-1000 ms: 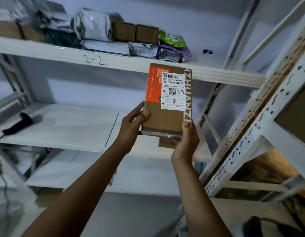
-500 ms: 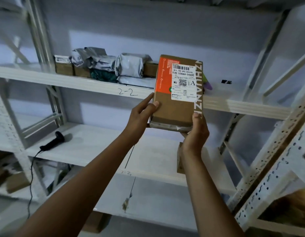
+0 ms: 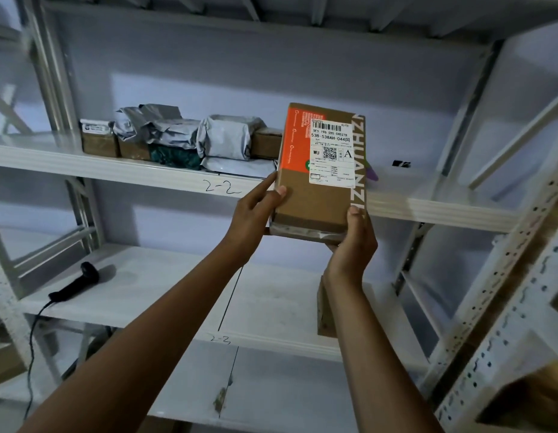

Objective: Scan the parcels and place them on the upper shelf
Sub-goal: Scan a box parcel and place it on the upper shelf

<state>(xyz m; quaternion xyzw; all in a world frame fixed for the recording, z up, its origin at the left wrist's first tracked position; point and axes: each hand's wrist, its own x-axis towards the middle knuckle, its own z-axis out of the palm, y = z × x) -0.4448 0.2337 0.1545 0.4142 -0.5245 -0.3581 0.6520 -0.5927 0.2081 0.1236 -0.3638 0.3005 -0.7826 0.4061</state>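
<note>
- Parcel [image 3: 305,198]: one brown cardboard box with an orange panel, held upright in the air in front of the upper shelf [image 3: 146,171]. We cannot tell whether it touches the shelf edge behind it.
- Label [image 3: 332,153]: white, on the parcel's front face, with a barcode and a square code. The small print is too fine for us to read. The lettering down the parcel's right edge is cut off at both ends.
- Left hand [image 3: 254,214]: grips the parcel's lower left side, its fingers [image 3: 266,186] clamped on the edge and the thumb on the front face. The remaining fingers are hidden behind the box.
- Right hand [image 3: 352,245]: holds the lower right corner from beneath, thumb on the front. The box and palm hide its other fingers from us.
- Stored parcels [image 3: 183,135]: grey bags and small cardboard boxes in a row on the upper shelf, left of the held parcel. The row's right end is hidden behind it.
- Purple item [image 3: 372,174]: only a tip shows past the parcel's right edge, and we cannot identify it.
- Black object [image 3: 401,164]: on the upper shelf to the right, too small to name.
- Scanner [image 3: 76,284]: black, lying on the lower shelf [image 3: 152,295] at left. Its cable [image 3: 32,339] runs down towards the frame's bottom edge.
- Brown box [image 3: 326,310]: on the lower shelf, largely covered by the right forearm.
</note>
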